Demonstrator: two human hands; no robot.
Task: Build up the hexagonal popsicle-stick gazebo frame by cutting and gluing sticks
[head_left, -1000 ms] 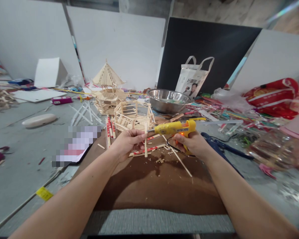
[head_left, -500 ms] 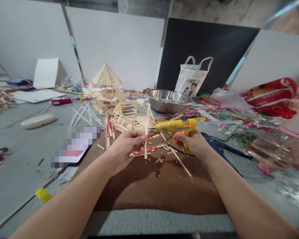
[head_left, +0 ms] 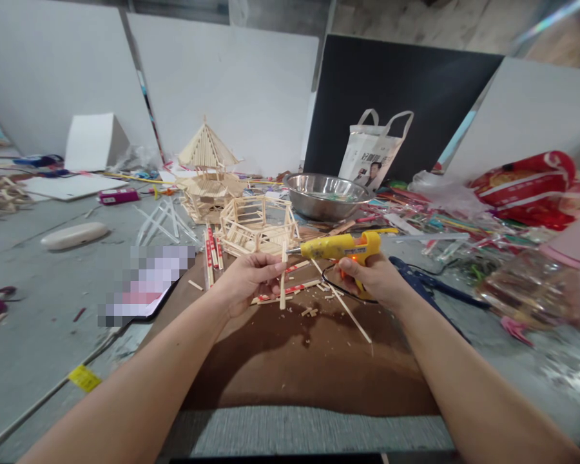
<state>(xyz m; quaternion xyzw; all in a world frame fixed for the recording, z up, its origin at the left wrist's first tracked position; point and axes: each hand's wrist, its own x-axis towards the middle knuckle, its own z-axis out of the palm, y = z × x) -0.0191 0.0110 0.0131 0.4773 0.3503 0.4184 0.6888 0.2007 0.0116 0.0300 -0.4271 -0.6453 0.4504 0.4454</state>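
Sitting by the far edge of the mat (head_left: 309,374) is a frame (head_left: 269,240); over the mat, the right hand (head_left: 370,274) has a glue gun (head_left: 328,247) gripped, nozzle (head_left: 294,250) just beside a stick (head_left: 283,283) the left hand (head_left: 251,277) pinches pretty much upright.

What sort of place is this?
Probably a makeshift craft workspace, judging by the yellow plastic glue gun, the pointed-roofed pale wooden stick model, and the short, pale wooden offcuts.

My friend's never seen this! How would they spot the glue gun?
Find the brown mat, then the right hand above it. The glue gun is the chunky yellow tool that hand grips, with a glowing orange light, unlike the thin, pale wooden piece near its nozzle.
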